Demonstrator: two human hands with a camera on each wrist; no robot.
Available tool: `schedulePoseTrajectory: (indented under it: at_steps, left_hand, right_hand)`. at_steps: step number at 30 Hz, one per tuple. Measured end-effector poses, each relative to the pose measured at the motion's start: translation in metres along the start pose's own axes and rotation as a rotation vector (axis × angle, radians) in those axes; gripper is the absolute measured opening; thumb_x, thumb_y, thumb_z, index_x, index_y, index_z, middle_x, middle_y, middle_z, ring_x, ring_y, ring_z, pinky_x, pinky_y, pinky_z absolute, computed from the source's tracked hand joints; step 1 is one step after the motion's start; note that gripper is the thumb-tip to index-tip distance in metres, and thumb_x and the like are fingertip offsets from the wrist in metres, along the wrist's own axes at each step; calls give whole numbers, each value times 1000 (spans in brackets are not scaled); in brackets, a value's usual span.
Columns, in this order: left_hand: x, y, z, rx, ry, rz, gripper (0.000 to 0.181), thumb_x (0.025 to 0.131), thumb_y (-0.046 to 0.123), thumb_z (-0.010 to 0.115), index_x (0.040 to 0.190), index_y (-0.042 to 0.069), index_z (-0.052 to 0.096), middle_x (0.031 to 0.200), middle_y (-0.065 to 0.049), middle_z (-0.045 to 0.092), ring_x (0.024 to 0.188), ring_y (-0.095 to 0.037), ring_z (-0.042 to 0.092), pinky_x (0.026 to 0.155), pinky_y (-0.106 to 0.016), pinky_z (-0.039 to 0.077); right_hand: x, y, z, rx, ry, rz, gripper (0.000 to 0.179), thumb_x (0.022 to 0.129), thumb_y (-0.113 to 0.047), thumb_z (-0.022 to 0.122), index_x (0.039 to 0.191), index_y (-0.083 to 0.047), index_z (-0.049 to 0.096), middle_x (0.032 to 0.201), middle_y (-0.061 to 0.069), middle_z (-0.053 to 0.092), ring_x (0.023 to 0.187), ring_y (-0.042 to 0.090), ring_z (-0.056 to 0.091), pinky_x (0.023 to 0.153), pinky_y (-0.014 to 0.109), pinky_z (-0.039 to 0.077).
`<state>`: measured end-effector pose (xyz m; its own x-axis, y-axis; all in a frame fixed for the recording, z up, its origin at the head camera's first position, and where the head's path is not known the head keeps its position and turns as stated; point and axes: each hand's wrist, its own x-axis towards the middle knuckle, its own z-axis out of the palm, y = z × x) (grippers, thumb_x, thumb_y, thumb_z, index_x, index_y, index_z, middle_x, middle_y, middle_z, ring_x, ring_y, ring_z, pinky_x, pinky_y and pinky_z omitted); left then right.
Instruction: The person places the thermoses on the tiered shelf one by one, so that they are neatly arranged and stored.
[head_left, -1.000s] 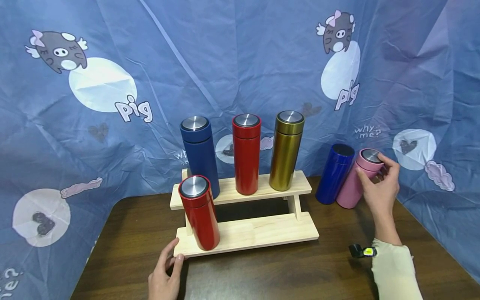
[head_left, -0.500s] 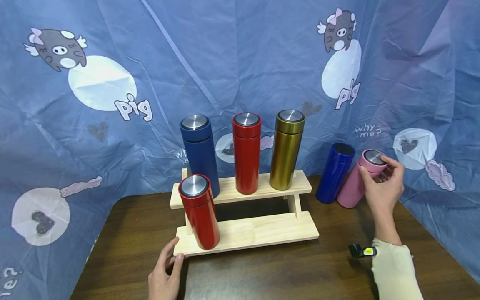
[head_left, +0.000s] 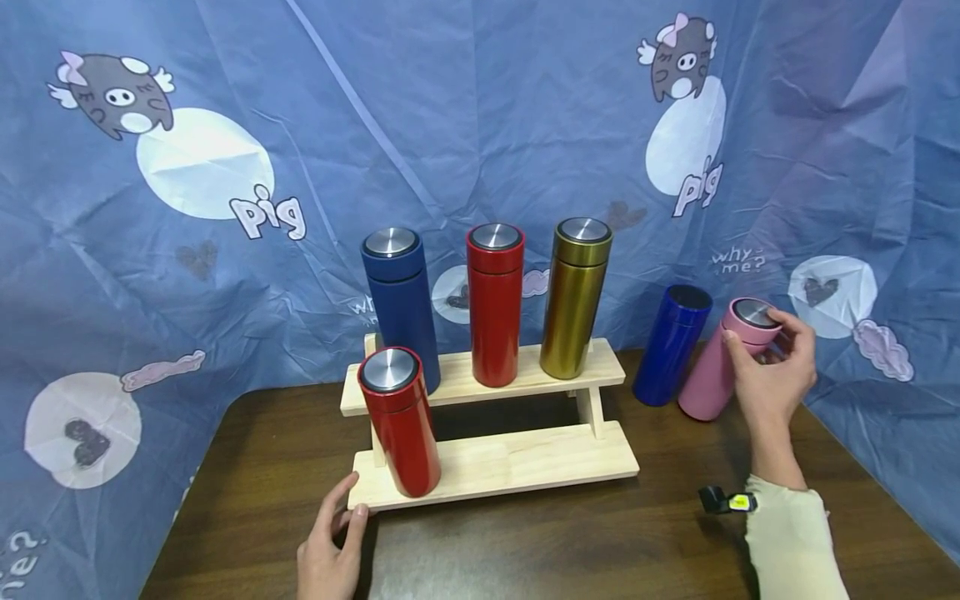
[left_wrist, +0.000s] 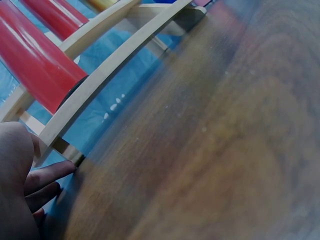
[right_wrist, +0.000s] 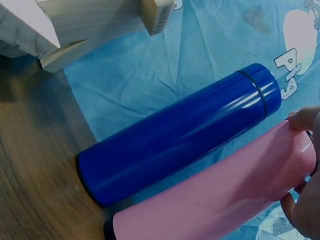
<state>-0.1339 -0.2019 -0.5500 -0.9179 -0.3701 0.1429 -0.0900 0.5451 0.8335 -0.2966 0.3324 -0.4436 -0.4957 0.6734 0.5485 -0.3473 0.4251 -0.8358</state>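
My right hand [head_left: 776,375] grips a pink thermos bottle [head_left: 708,379] by its top, thumb on one side of the lid and fingers on the other. Beside it on the table stands a glossy blue thermos [head_left: 670,350]; in the right wrist view a narrow gap separates the two bottles. At the near left corner of a two-tier wooden rack [head_left: 525,464], my left hand [head_left: 330,546] holds the lower shelf's end between thumb and fingers. That shelf bears a red thermos [head_left: 401,442]. Along the upper tier stand a dark blue [head_left: 405,321], another red [head_left: 495,321] and a gold thermos [head_left: 573,321].
The brown wooden table [head_left: 525,550] stretches in front of the rack. A blue patterned cloth [head_left: 525,108] hangs close behind and along the right side. A small black device [head_left: 723,501] sits at the right sleeve [head_left: 791,533].
My right hand has shifted slightly right with the pink thermos, widening the gap to the blue one. My left hand stays at the rack's corner.
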Motion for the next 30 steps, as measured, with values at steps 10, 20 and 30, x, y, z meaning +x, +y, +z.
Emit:
schedulePoseTrajectory:
  at_steps: [10, 20, 30]
  left_hand:
    - [1, 2, 0, 9, -7, -17, 47, 111, 18, 69, 157, 17, 61, 118, -23, 82, 121, -48, 74, 104, -67, 48]
    - [1, 2, 1, 6, 1, -5, 46, 111, 18, 69, 157, 18, 61, 115, -21, 83, 120, -47, 75, 102, -66, 49]
    - [-1, 0, 2, -4, 30, 31, 45, 110, 17, 70, 154, 17, 63, 109, -17, 84, 118, -45, 76, 100, -65, 51]
  right_hand:
    - [-2, -30, -2, 88, 43, -61, 56, 79, 0, 92, 133, -6, 77, 122, -15, 73, 113, 6, 68, 90, 19, 50]
    - [-18, -89, -7, 209, 23, -184, 58, 78, -2, 89, 133, 7, 73, 122, -9, 75, 113, 11, 70, 91, 21, 52]
    - [-21, -91, -3, 352, -38, -232, 61, 74, 3, 89, 132, 9, 72, 124, 1, 76, 110, 17, 69, 88, 22, 52]
